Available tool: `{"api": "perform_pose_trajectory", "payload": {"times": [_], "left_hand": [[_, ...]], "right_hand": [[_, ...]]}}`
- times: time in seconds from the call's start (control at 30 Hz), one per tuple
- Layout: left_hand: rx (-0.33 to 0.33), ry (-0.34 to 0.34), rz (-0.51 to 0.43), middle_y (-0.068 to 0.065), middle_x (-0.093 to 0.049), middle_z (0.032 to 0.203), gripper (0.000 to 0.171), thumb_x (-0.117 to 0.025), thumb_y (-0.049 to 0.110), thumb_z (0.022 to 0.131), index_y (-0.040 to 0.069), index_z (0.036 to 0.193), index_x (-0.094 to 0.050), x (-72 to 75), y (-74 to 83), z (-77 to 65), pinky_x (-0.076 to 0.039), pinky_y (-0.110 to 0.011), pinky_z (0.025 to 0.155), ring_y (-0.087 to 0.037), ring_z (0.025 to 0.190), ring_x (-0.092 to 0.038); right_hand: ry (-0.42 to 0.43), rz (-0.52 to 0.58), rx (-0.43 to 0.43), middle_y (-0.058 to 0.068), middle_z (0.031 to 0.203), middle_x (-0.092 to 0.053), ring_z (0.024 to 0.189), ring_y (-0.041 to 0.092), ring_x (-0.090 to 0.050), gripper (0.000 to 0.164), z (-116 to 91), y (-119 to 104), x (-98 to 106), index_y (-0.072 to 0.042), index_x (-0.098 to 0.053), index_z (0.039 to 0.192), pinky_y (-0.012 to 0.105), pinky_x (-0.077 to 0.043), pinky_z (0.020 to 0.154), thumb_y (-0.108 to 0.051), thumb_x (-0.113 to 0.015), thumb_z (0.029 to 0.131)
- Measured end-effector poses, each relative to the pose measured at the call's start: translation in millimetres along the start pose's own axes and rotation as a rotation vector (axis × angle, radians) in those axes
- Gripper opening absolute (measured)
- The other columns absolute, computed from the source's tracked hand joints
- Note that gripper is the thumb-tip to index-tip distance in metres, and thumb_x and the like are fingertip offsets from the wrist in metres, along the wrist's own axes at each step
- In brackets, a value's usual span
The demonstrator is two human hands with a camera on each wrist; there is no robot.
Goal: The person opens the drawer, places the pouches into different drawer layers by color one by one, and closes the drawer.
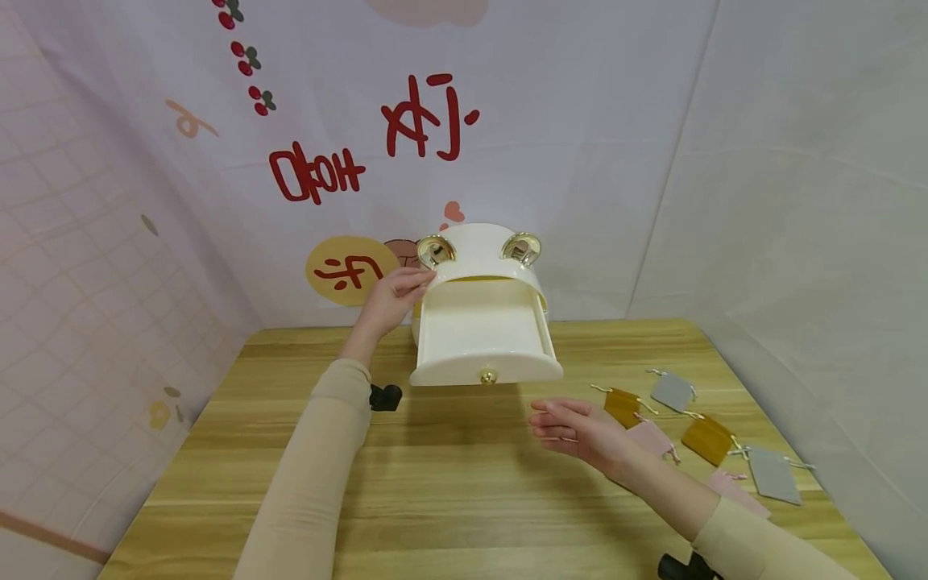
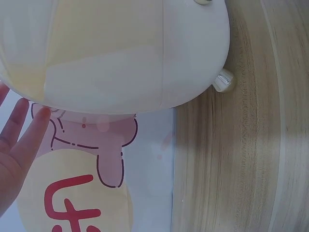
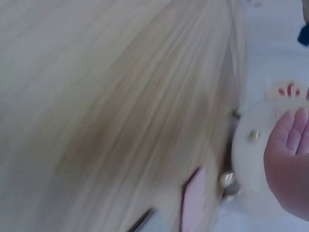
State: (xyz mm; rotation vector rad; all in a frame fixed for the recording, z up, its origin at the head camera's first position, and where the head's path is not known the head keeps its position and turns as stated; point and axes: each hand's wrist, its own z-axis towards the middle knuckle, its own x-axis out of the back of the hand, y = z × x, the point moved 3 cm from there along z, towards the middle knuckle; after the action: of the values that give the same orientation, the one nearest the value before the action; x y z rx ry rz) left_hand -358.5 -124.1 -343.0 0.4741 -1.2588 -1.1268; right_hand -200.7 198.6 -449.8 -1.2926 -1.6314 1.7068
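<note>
The left hand point(image 1: 395, 300) reaches forward with the palm turned in, the arm in its beige sleeve point(image 1: 312, 467) stretched along the left of the table point(image 1: 449, 499); its fingers are nearly straight and spread, fingertips touching the left side of a white storage box point(image 1: 478, 251), with the grip relaxed and closed round nothing. The right hand point(image 1: 586, 435) hangs over the table, in front and to the right of the box, palm turned inward and fingers loosely bent; that grip is slack too and holds nothing. The box stands at the far edge of the table, close to the wall cloth point(image 1: 573, 161), with two round gold-coloured fittings point(image 1: 521, 249) on its upper part. Its drawer point(image 1: 482, 322) is pulled well out toward the person, jutting over the wood, a gold knob point(image 1: 489, 376) at the middle of its front. Right of the right hand lie six drawstring pouches: two grey point(image 1: 774, 475), two mustard point(image 1: 709, 439) and two pink point(image 1: 737, 493), the nearer-left pink one lying just beyond the right wrist. The left hand covers part of the yellow disc point(image 1: 341, 270) printed on the cloth, beside red characters point(image 1: 428, 117).
</note>
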Motion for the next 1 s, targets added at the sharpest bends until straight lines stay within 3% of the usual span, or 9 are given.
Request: {"api": "perform_pose_trajectory", "payload": {"times": [0.2, 0.3, 0.43, 0.6, 0.9, 1.0], "left_hand": [[0.003, -0.006, 0.000, -0.003, -0.056, 0.134, 0.034, -0.059, 0.016, 0.101, 0.016, 0.134, -0.066, -0.2, -0.3, 0.1, -0.043, -0.038, 0.105, -0.022, 0.128, -0.049], [-0.001, -0.005, -0.001, -0.003, -0.056, 0.134, 0.034, -0.059, 0.016, 0.101, 0.016, 0.134, -0.066, -0.4, 0.2, 0.3, -0.043, -0.038, 0.105, -0.022, 0.128, -0.049], [-0.005, -0.003, 0.004, -0.004, -0.056, 0.133, 0.034, -0.059, 0.015, 0.101, 0.015, 0.134, -0.065, -0.2, 0.8, 0.6, -0.044, -0.038, 0.105, -0.022, 0.128, -0.049], [-0.007, -0.006, -0.001, -0.004, -0.056, 0.133, 0.034, -0.059, 0.014, 0.101, 0.014, 0.134, -0.065, -0.3, 0.5, 0.8, -0.044, -0.039, 0.104, -0.023, 0.127, -0.049], [0.004, -0.004, 0.020, -0.004, -0.055, 0.134, 0.034, -0.060, 0.015, 0.101, 0.015, 0.134, -0.065, 0.2, -0.3, 0.6, -0.044, -0.039, 0.105, -0.023, 0.127, -0.050], [0.013, -0.003, 0.023, -0.004, -0.055, 0.135, 0.034, -0.060, 0.015, 0.101, 0.016, 0.134, -0.065, 0.6, 0.4, 0.2, -0.044, -0.038, 0.105, -0.023, 0.127, -0.050]], "right_hand": [[-0.012, 0.026, 0.015, 0.005, 0.120, -0.068, 0.115, 0.022, -0.063, 0.035, -18.7, -2.9, 31.2, -0.012, -0.065, 0.131, 0.044, -0.043, 0.104, -0.014, -0.038, 0.110], [0.001, 0.007, 0.021, 0.003, 0.121, -0.068, 0.114, 0.019, -0.063, 0.037, -27.5, -5.9, 45.4, -0.019, -0.068, 0.128, 0.041, -0.044, 0.104, -0.014, -0.036, 0.110], [0.032, -0.037, 0.024, 0.001, 0.121, -0.068, 0.114, 0.016, -0.062, 0.037, -38.0, -10.1, 62.5, -0.025, -0.069, 0.125, 0.035, -0.047, 0.101, -0.014, -0.037, 0.110], [0.114, -0.080, 0.035, 0.003, 0.121, -0.068, 0.115, 0.019, -0.062, 0.034, -49.5, -13.5, 84.0, -0.024, -0.068, 0.124, 0.037, -0.047, 0.101, -0.011, -0.040, 0.108], [0.289, -0.303, 0.057, -0.006, 0.119, -0.068, 0.113, 0.011, -0.062, 0.033, -69.0, -14.0, 118.2, -0.011, -0.057, 0.138, 0.028, -0.051, 0.095, -0.016, -0.050, 0.106], [0.378, -0.435, 0.041, 0.001, 0.125, -0.065, 0.109, 0.007, -0.063, 0.042, -74.3, -13.0, 128.7, -0.004, -0.051, 0.143, 0.028, -0.052, 0.092, -0.019, -0.055, 0.104]]}}
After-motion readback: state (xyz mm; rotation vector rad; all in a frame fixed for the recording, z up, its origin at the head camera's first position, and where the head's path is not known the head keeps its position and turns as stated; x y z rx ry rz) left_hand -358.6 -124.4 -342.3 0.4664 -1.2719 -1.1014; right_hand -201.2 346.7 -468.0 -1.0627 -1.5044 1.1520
